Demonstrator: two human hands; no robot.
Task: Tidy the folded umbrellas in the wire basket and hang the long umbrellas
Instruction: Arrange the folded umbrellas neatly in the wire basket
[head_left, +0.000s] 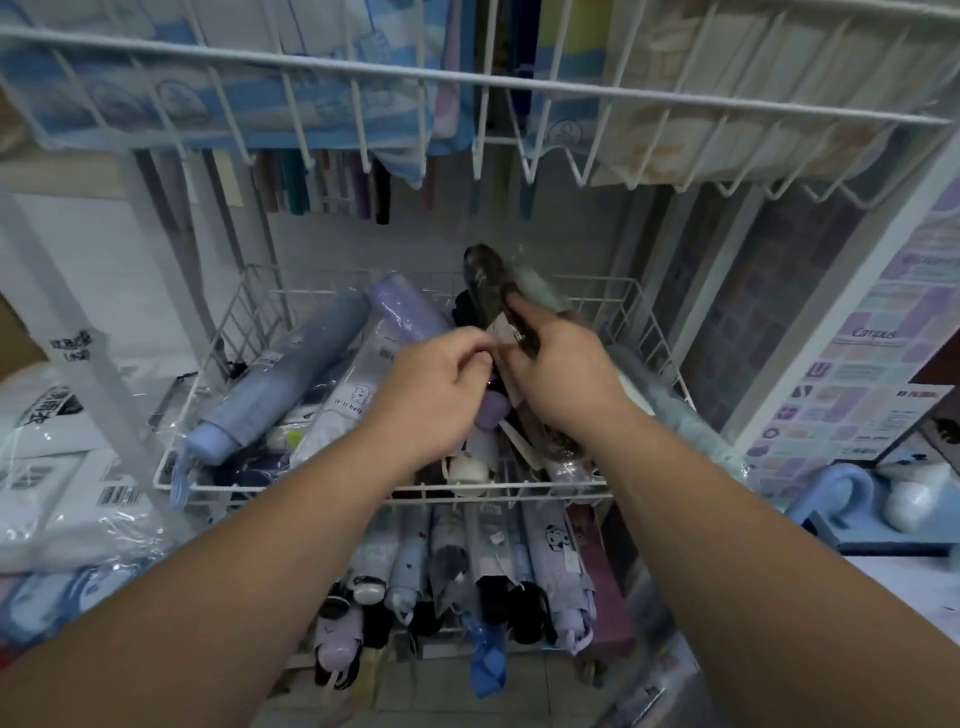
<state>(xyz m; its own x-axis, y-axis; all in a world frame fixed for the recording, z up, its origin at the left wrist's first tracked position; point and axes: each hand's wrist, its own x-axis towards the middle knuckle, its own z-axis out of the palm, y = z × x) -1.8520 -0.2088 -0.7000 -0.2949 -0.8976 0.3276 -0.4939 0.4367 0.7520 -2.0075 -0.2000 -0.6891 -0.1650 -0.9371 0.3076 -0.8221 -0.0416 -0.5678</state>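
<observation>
Right hand (558, 374) grips dark folded umbrella (485, 275), clear-wrapped, blurred, tip toward 12 o'clock, above middle of wire basket (260, 487). Left hand (441, 384) curled at umbrella's 9 o'clock; cannot tell if holding.

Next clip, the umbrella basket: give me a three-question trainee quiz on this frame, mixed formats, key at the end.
1. True or false: the right hand grips a dark folded umbrella in a clear plastic sleeve, its far end tilted up above the white wire basket.
2. Where in the basket does the blue-grey folded umbrella lie? A) slanted across its left side B) flat along its right side C) upright in its centre
3. What colour is the folded umbrella just left of the dark one's raised end?
Key: 1 true; 2 A; 3 lilac.
</observation>
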